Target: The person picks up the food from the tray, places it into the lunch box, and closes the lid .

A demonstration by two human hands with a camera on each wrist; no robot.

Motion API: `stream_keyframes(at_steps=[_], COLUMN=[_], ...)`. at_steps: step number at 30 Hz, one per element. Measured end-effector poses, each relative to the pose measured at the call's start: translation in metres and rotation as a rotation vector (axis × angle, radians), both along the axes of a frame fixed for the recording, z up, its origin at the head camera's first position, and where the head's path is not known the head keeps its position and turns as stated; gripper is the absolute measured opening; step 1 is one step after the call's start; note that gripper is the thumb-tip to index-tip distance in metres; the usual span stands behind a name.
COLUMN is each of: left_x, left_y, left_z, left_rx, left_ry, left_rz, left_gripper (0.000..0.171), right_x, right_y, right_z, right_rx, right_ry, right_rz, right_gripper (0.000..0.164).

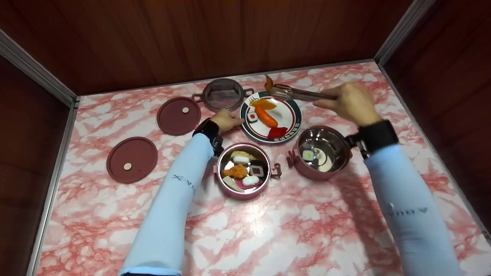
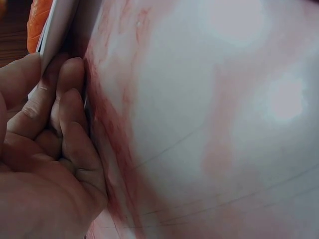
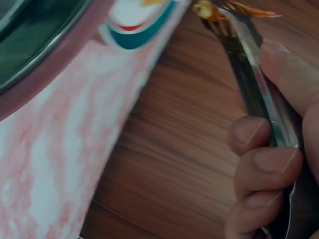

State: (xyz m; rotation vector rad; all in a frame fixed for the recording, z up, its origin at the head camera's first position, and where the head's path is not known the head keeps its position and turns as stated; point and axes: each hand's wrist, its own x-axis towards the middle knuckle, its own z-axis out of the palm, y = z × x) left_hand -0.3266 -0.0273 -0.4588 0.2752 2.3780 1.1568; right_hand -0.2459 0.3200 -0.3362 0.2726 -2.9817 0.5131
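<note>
My right hand (image 1: 355, 103) grips metal tongs (image 1: 303, 93), raised over the back right part of the plate. Between the tong tips is a small orange-brown food piece (image 3: 266, 12); its kind is unclear. At the plate's left side, my left hand (image 1: 227, 120) pinches the rim of the plate (image 2: 54, 40), thumb above and fingers beneath. On the white plate with a dark green border (image 1: 296, 115) lie an orange sausage-shaped piece (image 1: 266, 117), a yellow-orange piece (image 1: 264, 103), a sushi roll (image 1: 252, 117) and a red slice (image 1: 277, 132).
In front stands a pink pot (image 1: 242, 195) holding several food pieces. A second pot (image 1: 318, 175), to the right, has a green-centred sushi roll (image 1: 308, 155) inside. Two maroon lids (image 1: 132, 159) lie at left, and a see-through lidded pot or lid (image 1: 223, 94) sits behind.
</note>
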Motion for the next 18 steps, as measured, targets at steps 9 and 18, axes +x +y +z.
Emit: stream_keyframes(at_steps=[9, 18], left_x=[0.000, 0.003], left_y=[-0.001, -0.001], left_z=[0.000, 0.002], left_rx=[0.008, 0.025], left_ry=[0.003, 0.000], left_rz=[0.017, 0.016], left_gripper=[0.032, 0.033], right_x=[0.074, 0.133], right_y=[0.026, 0.052], right_z=[0.015, 0.008], right_rx=[-0.140, -0.147], right_ry=[0.064, 0.073], right_rz=[-0.079, -0.129], right_gripper=[0.041, 0.035])
